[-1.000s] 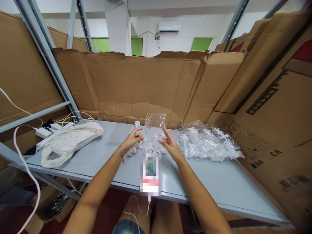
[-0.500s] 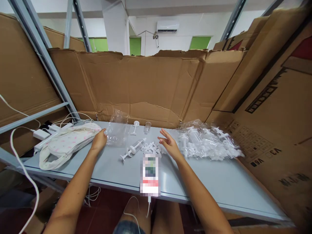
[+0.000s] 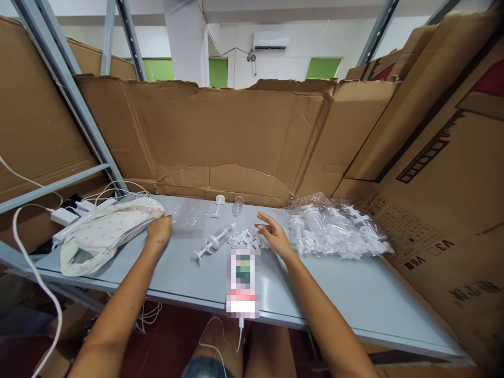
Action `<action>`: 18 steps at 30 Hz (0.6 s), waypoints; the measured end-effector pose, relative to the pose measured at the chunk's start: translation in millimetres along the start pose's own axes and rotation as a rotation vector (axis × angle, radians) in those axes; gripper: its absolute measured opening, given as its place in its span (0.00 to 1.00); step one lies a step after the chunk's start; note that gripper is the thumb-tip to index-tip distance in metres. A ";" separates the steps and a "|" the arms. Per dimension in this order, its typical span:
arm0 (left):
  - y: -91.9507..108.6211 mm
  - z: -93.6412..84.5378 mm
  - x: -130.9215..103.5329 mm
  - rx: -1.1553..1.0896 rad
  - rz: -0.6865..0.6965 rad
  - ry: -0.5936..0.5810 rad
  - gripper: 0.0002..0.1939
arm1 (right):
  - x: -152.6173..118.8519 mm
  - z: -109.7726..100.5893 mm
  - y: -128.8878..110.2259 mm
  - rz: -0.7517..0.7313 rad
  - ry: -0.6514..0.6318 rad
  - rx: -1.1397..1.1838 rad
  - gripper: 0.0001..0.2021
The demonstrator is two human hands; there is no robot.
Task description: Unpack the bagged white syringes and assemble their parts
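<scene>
My left hand (image 3: 159, 231) is closed at the left edge of a flat clear plastic bag (image 3: 189, 218), beside a white bag with pink spots (image 3: 112, 228). My right hand (image 3: 271, 232), fingers apart and holding nothing, hovers between a pile of small white plastic pieces (image 3: 246, 239) and a large clear bag full of white and clear parts (image 3: 334, 231). An assembled syringe (image 3: 214, 241) lies left of the small pieces. Behind it are a white plunger-like part (image 3: 218, 206) and a clear cylinder (image 3: 238, 206).
A phone (image 3: 242, 283) with a cable lies at the table's front edge. Chargers (image 3: 65, 216) and cables are at the left. Cardboard walls (image 3: 236, 131) stand behind and on both sides, with metal posts (image 3: 84, 105) at the left.
The clear plastic bag, which stood partly raised, now lies flatter on the table. My left hand has shifted slightly down and turned. My right hand has barely moved.
</scene>
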State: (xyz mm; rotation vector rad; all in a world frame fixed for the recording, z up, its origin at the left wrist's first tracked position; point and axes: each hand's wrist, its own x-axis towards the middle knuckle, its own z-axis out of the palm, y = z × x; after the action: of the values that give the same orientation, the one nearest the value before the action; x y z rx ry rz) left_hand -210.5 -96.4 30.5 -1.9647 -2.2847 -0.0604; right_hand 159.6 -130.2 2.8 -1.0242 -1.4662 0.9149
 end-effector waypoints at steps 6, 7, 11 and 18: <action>-1.5 4.7 3.5 -0.026 0.031 -0.002 0.21 | -0.5 -0.2 -1.1 0.012 0.007 -0.026 0.24; -1.4 5.4 3.8 -0.039 0.044 0.008 0.21 | -0.6 -0.3 -1.2 0.013 0.008 -0.030 0.23; -0.3 8.3 4.3 -0.092 0.085 0.064 0.22 | -0.7 -0.3 -0.7 0.016 0.012 -0.038 0.22; 4.9 9.6 9.7 -0.183 0.094 0.130 0.25 | -0.8 0.9 -2.5 0.023 0.008 -0.023 0.19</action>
State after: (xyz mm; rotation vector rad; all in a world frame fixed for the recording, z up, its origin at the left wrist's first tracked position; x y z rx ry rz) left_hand -207.8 -85.0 21.9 -2.0828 -2.1706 -0.3893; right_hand 158.5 -131.8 4.7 -1.0630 -1.4637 0.9109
